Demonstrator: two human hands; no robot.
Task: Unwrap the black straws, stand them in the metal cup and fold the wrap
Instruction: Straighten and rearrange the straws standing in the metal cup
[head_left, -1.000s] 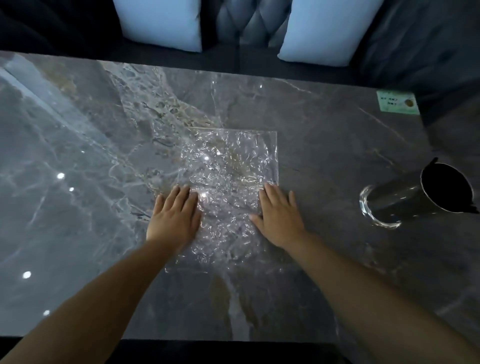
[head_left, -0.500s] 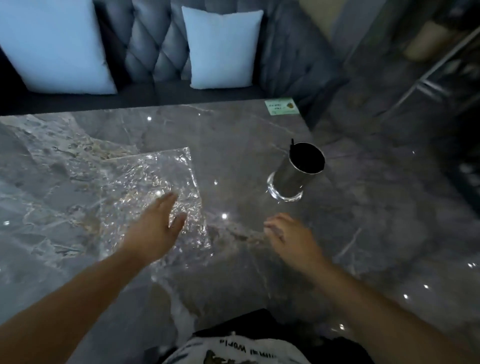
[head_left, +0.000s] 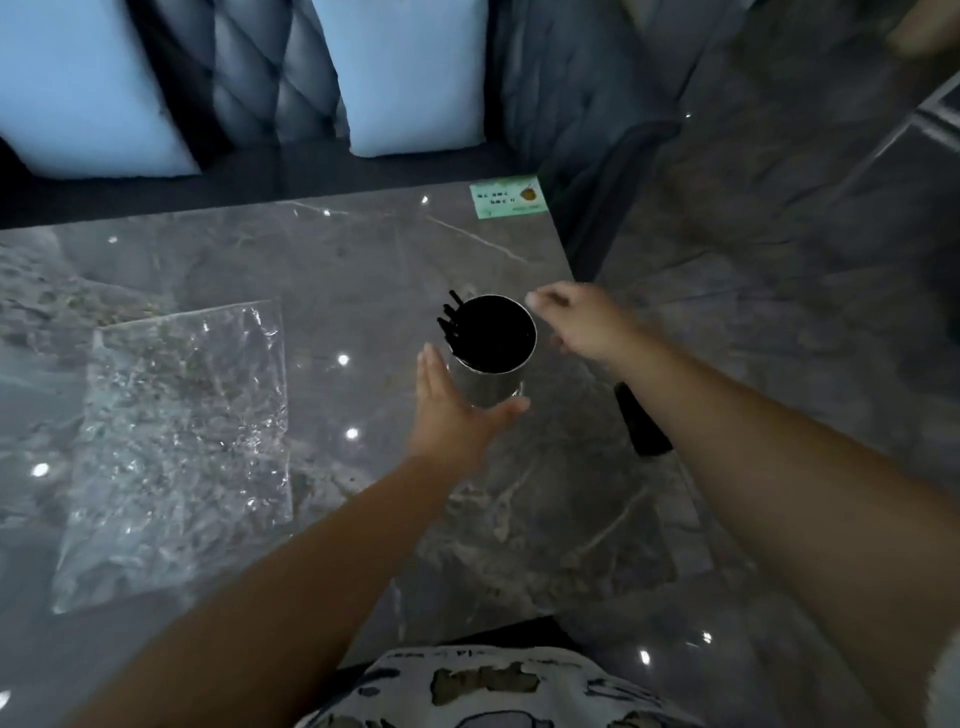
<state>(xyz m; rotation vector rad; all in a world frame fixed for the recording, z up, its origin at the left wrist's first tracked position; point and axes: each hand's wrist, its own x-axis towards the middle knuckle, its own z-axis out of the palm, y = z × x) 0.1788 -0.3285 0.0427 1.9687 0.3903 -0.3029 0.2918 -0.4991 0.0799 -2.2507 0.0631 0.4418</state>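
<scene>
The metal cup (head_left: 491, 382) stands upright near the table's right edge, its inside dark. Black straw tips (head_left: 451, 319) poke above its far left rim. My left hand (head_left: 457, 410) wraps the cup's near left side, thumb across the front of its base. My right hand (head_left: 584, 325) hovers just right of the rim, fingers loosely curled and blurred, holding nothing I can make out. The clear crinkled wrap (head_left: 179, 441) lies flat on the table to the left, apart from both hands.
The grey marble table (head_left: 363, 270) ends just right of the cup, with a dark table leg (head_left: 641, 421) and glossy floor beyond. A green sticker (head_left: 509, 197) marks the far right corner. Pale cushions (head_left: 415, 73) rest on the dark sofa behind.
Both hands left the wrap and moved right to the cup. My left hand now holds its side and my right hand is by its rim. The view swung right.
</scene>
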